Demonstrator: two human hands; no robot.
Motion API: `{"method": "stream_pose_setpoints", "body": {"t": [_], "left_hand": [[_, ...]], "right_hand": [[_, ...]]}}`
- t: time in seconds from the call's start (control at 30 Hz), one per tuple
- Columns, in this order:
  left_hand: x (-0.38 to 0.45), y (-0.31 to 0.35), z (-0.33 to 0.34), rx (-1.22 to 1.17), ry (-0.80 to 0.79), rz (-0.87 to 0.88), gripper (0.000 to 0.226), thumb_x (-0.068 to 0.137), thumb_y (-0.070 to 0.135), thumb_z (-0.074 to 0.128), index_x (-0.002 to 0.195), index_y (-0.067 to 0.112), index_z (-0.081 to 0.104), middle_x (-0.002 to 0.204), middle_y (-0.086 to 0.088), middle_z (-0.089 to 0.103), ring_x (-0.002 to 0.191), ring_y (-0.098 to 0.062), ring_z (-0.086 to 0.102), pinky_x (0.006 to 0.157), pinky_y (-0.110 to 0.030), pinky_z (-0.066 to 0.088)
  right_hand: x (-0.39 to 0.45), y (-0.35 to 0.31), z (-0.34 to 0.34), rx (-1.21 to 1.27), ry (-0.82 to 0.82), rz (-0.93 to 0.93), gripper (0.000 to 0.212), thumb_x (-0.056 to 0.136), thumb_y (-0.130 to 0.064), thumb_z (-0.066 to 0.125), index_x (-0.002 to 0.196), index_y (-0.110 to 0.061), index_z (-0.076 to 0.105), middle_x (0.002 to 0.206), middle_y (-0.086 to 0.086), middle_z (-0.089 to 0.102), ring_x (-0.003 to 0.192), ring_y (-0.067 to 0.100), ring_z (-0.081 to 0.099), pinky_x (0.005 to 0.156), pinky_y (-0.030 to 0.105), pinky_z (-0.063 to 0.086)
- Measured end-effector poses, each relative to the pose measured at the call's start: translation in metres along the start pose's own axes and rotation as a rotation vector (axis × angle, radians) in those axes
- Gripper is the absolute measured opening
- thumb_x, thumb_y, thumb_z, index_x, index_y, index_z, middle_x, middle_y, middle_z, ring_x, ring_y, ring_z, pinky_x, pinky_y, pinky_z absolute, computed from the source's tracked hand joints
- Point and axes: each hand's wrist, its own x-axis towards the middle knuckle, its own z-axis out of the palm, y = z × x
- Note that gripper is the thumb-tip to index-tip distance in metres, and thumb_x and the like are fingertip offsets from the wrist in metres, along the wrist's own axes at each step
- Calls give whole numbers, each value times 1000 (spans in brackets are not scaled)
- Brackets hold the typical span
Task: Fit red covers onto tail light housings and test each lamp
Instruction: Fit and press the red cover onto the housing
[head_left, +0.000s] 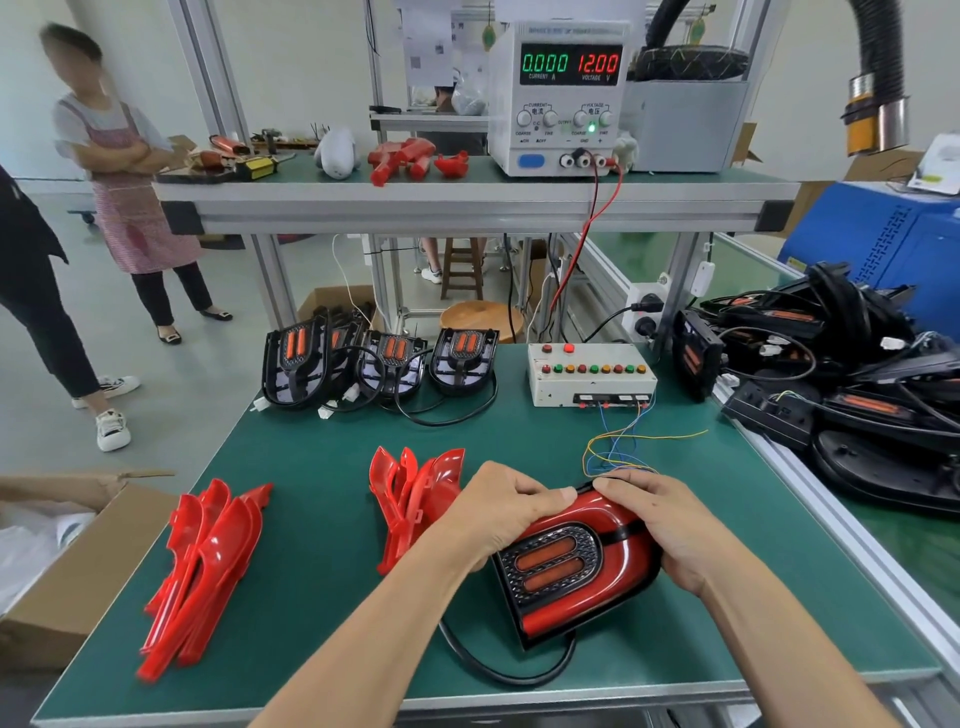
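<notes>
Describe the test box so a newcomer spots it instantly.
Start at the green mat and go to its far right corner, below the power supply on the shelf. The test box is the off-white case there, right of the bare housings. Only it has a row of coloured buttons, with thin wires trailing from its front.

Brightness: the scene is evenly and brightly lit; no dim corners are seen.
Light source: soft, diffuse light is cast from above and in front; no lamp is seen in frame.
Shadows: only faint, soft-edged shadows are thrown on the green bench (322, 519) beneath the forearms and the stacked red covers (202, 566).
Glare: small white highlights are carried on the glossy red cover (618, 551) held under both hands; the bench mat stays matte.
Self-lit parts: the power supply (563, 98) digits are rendered sharp and unbloomed.
Focus: the centre is kept crisp; a bystander's face is blurred.
Distortion: straight frame rails are bowed towards the edges by the wide-angle lens, and the forearms are stretched at the bottom.
</notes>
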Motion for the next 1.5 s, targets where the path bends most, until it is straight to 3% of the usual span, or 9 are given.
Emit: {"method": "stream_pose_setpoints", "body": {"t": [0.3,0.57,0.93,1.4,1.5], "left_hand": [[-1,3,-3,0,-19,-25,30,83,45,81,88,16,82,83,-3,80,72,-11,73,73,-25,59],[1,3,-5,5,-59,-45,35,83,48,81,93,14,80,91,-4,80,76,-12,72,83,-30,57],[4,-1,-3,4,-33,-2,32,79,50,82,85,19,82,82,-2,80,72,-12,74,74,-28,60],[2,0,-5,-49,-30,-26,30,82,47,82,87,17,83,83,-5,80,71,-13,74,68,-24,57],[2,0,-5,-55,-33,-36,30,83,47,82,86,18,83,83,-4,80,71,-12,74,67,-23,56]], "right_hand": [[0,-3,1,-4,-2,-3,8,88,-17,75,90,-10,77,90,16,75,81,29,69,87,46,56],[0,-2,-2,-14,-27,6,19,91,-20,72,100,-4,73,93,18,73,85,29,68,91,47,54],[1,-2,-2,16,-24,2,9,89,-14,73,93,-7,76,90,18,74,83,30,68,91,49,55],[2,-5,3,28,-5,13,7,87,-16,76,85,-9,76,82,16,75,71,26,69,72,38,58],[2,-4,3,15,-2,11,10,88,-18,76,87,-8,76,83,17,75,72,27,69,74,39,58]]}}
